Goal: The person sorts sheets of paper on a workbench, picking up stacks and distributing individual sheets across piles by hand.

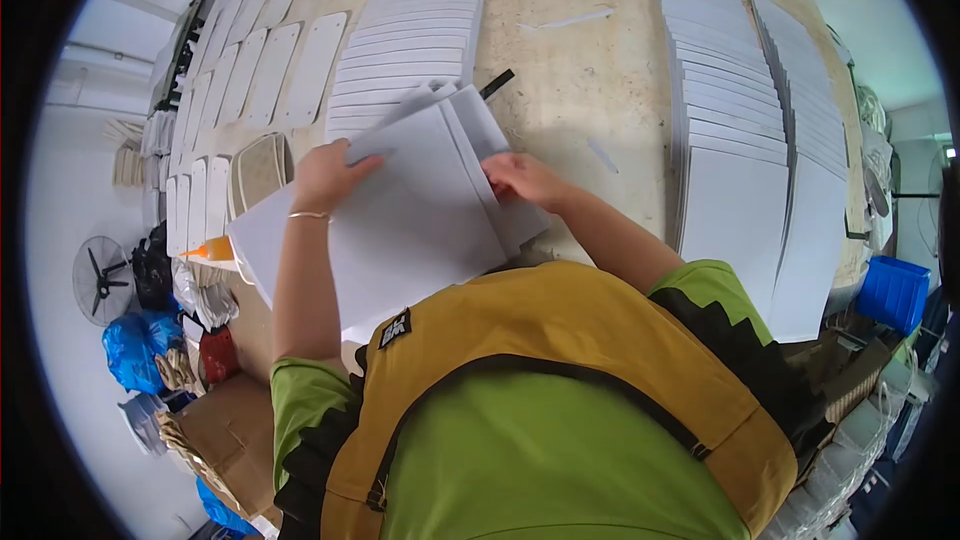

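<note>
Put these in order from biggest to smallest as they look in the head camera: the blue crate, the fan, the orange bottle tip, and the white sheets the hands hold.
1. White sheets, under the left hand and right hand
2. Fan and blue crate: they look alike, so no ranking
3. Orange bottle tip

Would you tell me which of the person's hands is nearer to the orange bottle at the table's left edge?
Left. The left hand rests on the white sheets, just right of and above the orange bottle; the right hand lies farther right, across the sheets.

right hand fingertips under sheets, black tool mostly hidden
</note>
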Demonstrator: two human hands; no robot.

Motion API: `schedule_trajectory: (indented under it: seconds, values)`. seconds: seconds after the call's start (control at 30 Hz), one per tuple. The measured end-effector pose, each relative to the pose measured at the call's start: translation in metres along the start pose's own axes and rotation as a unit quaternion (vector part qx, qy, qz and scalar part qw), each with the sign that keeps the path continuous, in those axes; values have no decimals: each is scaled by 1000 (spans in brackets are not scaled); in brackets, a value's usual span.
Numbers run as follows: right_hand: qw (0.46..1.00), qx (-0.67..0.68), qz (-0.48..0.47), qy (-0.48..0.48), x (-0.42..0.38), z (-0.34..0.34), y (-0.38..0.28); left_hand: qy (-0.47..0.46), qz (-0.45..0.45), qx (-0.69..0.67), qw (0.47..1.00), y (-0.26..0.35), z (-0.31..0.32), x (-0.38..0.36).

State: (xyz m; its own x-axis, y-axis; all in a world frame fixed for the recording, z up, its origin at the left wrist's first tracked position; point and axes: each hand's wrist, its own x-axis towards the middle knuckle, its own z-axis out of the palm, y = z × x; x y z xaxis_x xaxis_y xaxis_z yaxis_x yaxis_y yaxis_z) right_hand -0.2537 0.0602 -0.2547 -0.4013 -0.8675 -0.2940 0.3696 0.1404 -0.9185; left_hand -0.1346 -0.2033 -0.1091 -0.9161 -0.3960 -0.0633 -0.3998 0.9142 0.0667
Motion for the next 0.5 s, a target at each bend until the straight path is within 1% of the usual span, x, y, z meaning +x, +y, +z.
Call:
schedule_trajectory:
  seconds: [0.03, 0.07, 0.1, 0.17, 0.2, 0.3, 0.43, 0.47, 0.5]
  values:
    - [995, -90, 23, 41, -5, -1, 4, -45, -14, -4, 999, 3, 9, 8]
    - [995, -88, 23, 49, -8, -3, 8, -90, -27, -6, 996, 7, 17, 16]
    - [989, -140, 9, 56, -12, -2, 9, -135, -41, -7, 990, 10, 24, 22]
    - [969, -239, -16, 68, -13, -1, 11, -132, -31, -14, 991, 7, 33, 27]
    - [970, -234, -15, 72, -13, -1, 10, -128, -29, -22, 991, 5, 33, 27]
    - [959, -241, -75, 131, -7, 1, 9, -137, -34, -22, 990, 1, 33, 35]
    - [963, -219, -36, 151, 0, -2, 8, -143, -58, -16, 988, 0, 36, 40]
    - [964, -218, -35, 150, 2, -2, 11, -137, -60, -10, 989, 1, 39, 40]
    - [957, -239, -52, 159, 3, -2, 14, -131, -62, -5, 989, 1, 42, 40]
